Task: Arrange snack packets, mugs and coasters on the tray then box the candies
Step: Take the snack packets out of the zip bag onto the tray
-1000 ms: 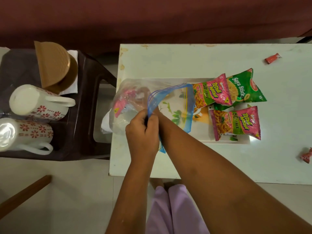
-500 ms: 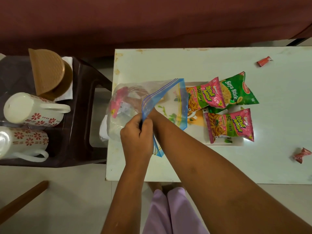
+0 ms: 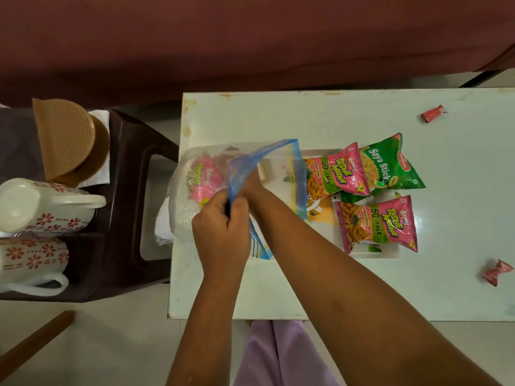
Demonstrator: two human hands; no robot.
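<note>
Three snack packets (image 3: 376, 224) lie on the tray (image 3: 390, 253); over the last second our right hand (image 3: 249, 185) has slid deeper into the zip bag (image 3: 278, 168), whose rim our left hand (image 3: 223, 229) pinches. We cannot tell whether it grips the pink packet (image 3: 204, 176) inside, likely next for the tray

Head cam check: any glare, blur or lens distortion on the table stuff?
Head view: dim, warm light; sheen on the lower pink packet and on the table at right; table edges slant and bow slightly, wide lens; bagged packet hazy through the zip bag; left hand sharp, no motion smear.
</note>
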